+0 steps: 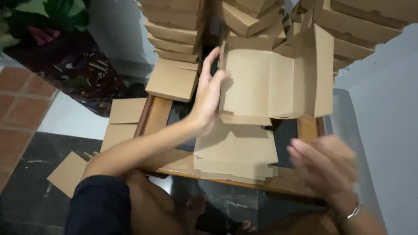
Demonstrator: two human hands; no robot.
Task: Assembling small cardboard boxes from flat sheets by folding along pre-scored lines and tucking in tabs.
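1. Left hand (208, 98): raised over the table (174, 163), palm flat vs. left edge of a half-folded box (270, 82); fingers spread, pressing the panel, thumb at its lower corner.
2. Box: brown cardboard, held up above the table, open side facing the camera, right flap upright.
3. Right hand (324, 167): low at right, blurred, apart from the box, over the table's front edge; fingers loosely spread, holding nothing; bracelet (353, 212) on wrist.
4. Flat stack (235, 152): unfolded blanks on the table, just under the box.
5. Finished boxes (174, 30): piled behind, left & right.
6. Loose blanks (126, 111) on the floor (30, 174), left of the table.
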